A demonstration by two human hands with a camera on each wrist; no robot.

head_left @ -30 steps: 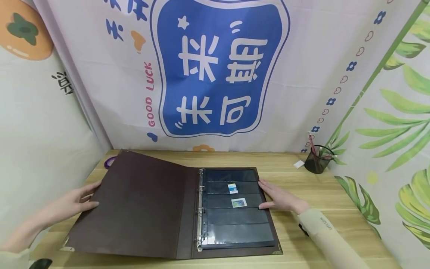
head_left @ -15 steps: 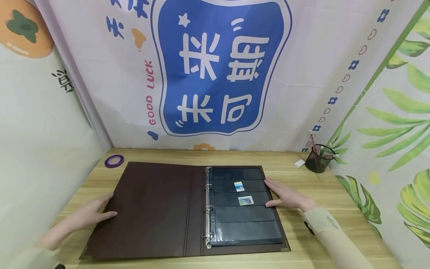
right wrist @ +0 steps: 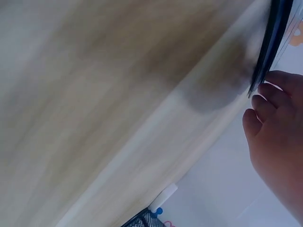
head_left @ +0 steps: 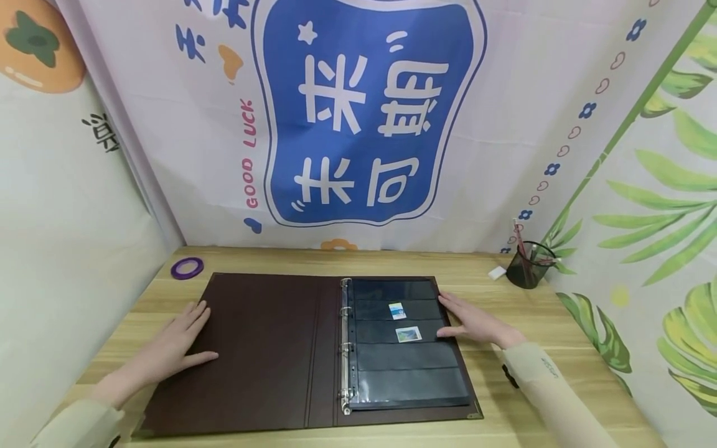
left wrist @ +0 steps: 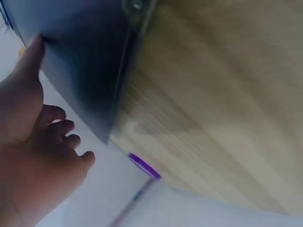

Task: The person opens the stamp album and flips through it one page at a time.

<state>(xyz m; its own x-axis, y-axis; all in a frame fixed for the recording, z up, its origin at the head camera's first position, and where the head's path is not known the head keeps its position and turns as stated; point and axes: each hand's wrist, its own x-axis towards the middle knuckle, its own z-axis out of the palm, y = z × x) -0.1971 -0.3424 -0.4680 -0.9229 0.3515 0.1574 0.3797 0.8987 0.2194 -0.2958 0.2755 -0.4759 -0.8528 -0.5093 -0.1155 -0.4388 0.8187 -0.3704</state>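
A dark brown ring-binder stamp album (head_left: pixel 252 354) lies spread flat on the wooden table. Metal rings (head_left: pixel 345 348) hold its black pocket page (head_left: pixel 407 387) on the right half. Two small stamps, one upright (head_left: pixel 397 311) and one wide (head_left: pixel 409 335), sit in the second and third pockets. My left hand (head_left: pixel 170 345) rests on the left cover's outer edge with fingers extended; in the left wrist view its thumb (left wrist: pixel 33 54) touches the cover. At the album's right edge, my right hand (head_left: pixel 473 322) has relaxed fingers along the border and its thumb over the page.
A purple tape roll (head_left: pixel 187 268) lies at the table's back left. Near the back right corner stands a black mesh pen holder (head_left: pixel 526 270) with pencils, a white eraser (head_left: pixel 496 272) beside it. Printed cloth (head_left: pixel 213 155) hangs behind the table, with walls at both sides.
The left cover has come down from a raised tilt to lie flat. My left hand has moved right, from holding its edge to resting on it. The right hand stays at the album's right edge.
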